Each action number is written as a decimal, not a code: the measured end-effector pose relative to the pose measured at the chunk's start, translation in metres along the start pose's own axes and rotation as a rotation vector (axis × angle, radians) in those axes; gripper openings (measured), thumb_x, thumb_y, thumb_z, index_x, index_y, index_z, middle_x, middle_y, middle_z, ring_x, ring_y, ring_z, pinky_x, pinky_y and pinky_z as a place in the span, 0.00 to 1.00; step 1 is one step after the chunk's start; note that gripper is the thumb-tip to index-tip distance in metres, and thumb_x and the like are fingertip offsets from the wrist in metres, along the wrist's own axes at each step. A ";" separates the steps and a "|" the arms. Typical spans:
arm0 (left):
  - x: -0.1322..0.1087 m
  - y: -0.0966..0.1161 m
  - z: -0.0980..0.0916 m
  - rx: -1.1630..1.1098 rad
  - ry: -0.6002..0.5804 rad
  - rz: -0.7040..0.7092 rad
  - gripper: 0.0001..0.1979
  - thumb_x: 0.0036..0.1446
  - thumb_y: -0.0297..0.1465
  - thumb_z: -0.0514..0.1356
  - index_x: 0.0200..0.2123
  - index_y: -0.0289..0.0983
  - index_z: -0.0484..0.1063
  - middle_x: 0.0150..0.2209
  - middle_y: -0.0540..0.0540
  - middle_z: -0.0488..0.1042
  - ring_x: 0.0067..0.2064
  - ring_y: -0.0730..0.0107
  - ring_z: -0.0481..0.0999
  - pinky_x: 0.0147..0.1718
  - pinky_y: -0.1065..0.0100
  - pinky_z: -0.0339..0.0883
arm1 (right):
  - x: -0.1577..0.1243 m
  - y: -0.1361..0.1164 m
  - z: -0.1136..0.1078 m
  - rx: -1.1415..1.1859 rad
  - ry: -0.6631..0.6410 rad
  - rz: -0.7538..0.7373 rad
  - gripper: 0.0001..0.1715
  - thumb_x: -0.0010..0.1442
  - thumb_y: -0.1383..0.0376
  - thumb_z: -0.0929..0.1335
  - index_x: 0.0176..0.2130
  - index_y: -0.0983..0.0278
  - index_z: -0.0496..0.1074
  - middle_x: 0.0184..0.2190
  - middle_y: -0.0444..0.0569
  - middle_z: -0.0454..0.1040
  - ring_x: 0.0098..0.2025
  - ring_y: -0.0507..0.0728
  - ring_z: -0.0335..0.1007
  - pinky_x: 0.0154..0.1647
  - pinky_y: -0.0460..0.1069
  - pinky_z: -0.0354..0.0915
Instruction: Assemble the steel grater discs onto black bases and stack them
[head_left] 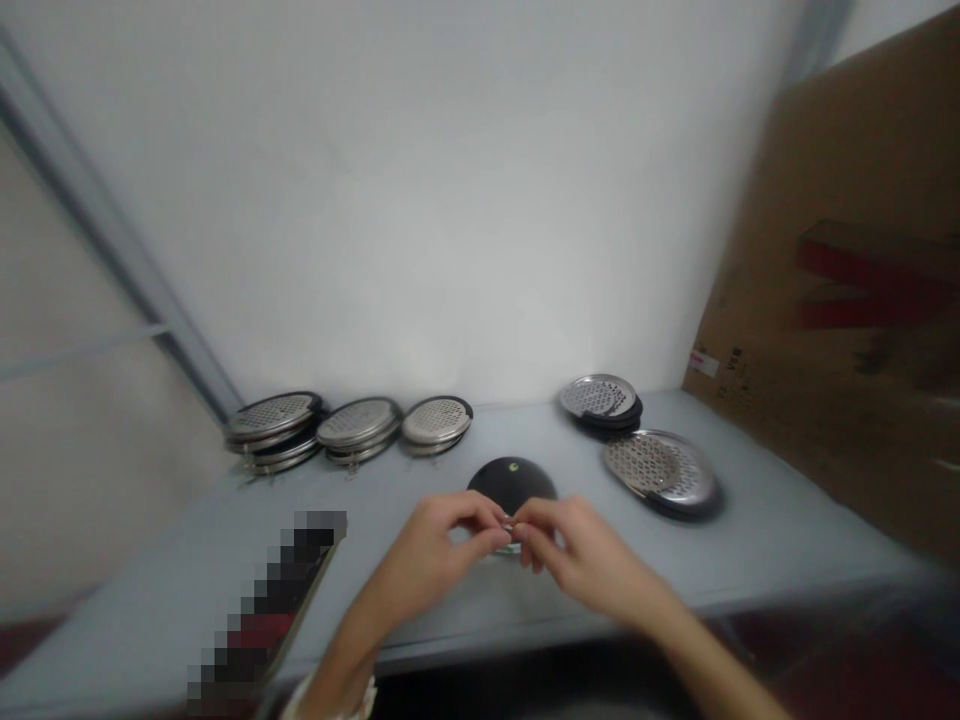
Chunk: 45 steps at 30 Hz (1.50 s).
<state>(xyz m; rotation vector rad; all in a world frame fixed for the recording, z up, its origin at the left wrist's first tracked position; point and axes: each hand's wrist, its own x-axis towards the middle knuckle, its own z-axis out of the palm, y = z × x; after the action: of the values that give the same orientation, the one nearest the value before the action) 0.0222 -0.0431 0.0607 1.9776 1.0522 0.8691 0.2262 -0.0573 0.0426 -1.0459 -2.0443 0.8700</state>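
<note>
My left hand and my right hand meet at the fingertips over the middle of the grey table. Both pinch a small shiny part that is too small to name. Just behind the fingers lies a round black disc with a small pale mark on top; my fingers hide its near edge.
Three stacks of round perforated metal discs line the back left by the white wall. Two more perforated discs lie at the back right. A large cardboard box stands on the right. A pixelated dark object lies front left.
</note>
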 end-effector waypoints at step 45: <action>0.002 0.002 0.001 0.098 0.002 -0.058 0.08 0.60 0.34 0.62 0.33 0.38 0.80 0.32 0.48 0.82 0.37 0.65 0.80 0.38 0.70 0.67 | 0.002 0.005 0.002 0.004 0.003 0.012 0.18 0.70 0.64 0.63 0.29 0.64 0.73 0.23 0.44 0.76 0.26 0.52 0.72 0.30 0.44 0.60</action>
<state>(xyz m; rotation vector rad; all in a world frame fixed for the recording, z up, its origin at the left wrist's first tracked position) 0.0247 -0.0427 0.0617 2.0162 1.1669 0.8023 0.2255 -0.0535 0.0379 -1.0578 -2.0345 0.8783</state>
